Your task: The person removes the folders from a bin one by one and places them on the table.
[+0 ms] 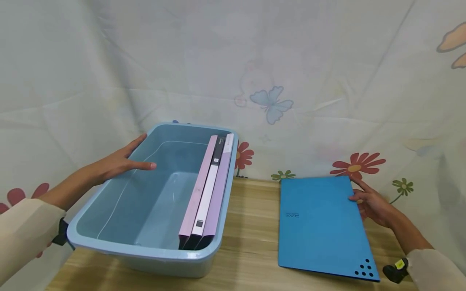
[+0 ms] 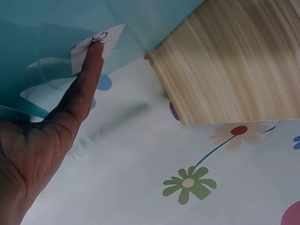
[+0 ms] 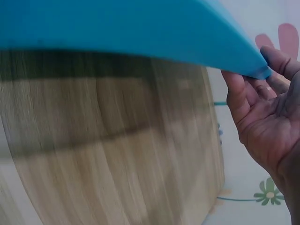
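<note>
Blue folder [image 1: 316, 226]: to the right of the bin [image 1: 145, 251], over the right part of the surface [image 1: 251, 234], broad side up. Bears small dark lettering near the left edge and a cluster of dark round spots [image 1: 365, 270] at the near right corner. Raised off the surface along the edge seen in the right wrist view, with shadow beneath; cannot tell whether any other edge touches down.

Right hand [image 1: 376, 208]: grasping. Pinches the folder between thumb and fingers on its right side, close to the far corner.

Left hand [image 1: 121, 163]: astride the bin's left rim, toward the far end. Unclenched; thumb straight, pointing in over the interior. In the left wrist view, one straight finger along the outer wall, tip at a white label [image 2: 110, 42] with dark marks. Firmness of contact: cannot tell.

Bin: light blue, deep, open side up, on the left part of the surface. Apart from the folder, bare wood grain between. Holds three slim files on edge, side by side along the right inner wall; left to right: pink file [image 1: 198, 189], white-and-black file [image 1: 206, 194], purple file [image 1: 218, 194].

Backdrop [image 1: 204, 60]: behind the surface; pale, creased, printed with a blue butterfly [image 1: 272, 104] and red and green flowers.

Sleeves [image 1: 29, 228]: pale, on both forearms.
</note>
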Action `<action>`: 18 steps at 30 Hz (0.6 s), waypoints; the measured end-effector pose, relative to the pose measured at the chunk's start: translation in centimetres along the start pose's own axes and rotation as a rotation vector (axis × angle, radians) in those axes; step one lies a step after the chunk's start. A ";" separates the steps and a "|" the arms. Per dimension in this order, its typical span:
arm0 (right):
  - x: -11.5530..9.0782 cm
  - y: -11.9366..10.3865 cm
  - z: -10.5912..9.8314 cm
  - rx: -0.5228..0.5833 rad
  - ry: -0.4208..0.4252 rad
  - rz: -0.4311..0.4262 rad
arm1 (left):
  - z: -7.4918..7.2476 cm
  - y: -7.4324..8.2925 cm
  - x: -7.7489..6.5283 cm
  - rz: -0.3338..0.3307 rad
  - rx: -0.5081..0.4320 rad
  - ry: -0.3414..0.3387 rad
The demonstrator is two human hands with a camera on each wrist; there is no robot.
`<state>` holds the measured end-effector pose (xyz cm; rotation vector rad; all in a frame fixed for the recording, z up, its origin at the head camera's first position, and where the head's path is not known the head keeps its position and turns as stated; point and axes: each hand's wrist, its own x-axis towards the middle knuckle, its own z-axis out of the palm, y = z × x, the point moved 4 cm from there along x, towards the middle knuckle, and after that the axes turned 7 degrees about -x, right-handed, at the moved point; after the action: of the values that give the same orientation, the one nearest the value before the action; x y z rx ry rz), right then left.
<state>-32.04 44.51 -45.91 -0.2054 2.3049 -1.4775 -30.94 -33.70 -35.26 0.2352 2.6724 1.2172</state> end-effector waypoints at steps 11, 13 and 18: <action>-0.6 1.3 -0.4 -0.146 0.045 0.127 | -0.2 0.0 0.2 -0.017 -0.003 -0.006; -0.6 1.4 -0.6 -0.178 0.052 0.146 | -0.2 0.1 0.2 -0.014 0.000 -0.006; -1.0 1.8 -1.1 -0.315 0.058 0.184 | 0.0 0.3 0.2 0.005 0.011 0.000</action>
<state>-31.42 46.52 -46.93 -0.0348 2.5190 -1.0410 -31.09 -33.51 -35.08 0.2433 2.6809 1.2047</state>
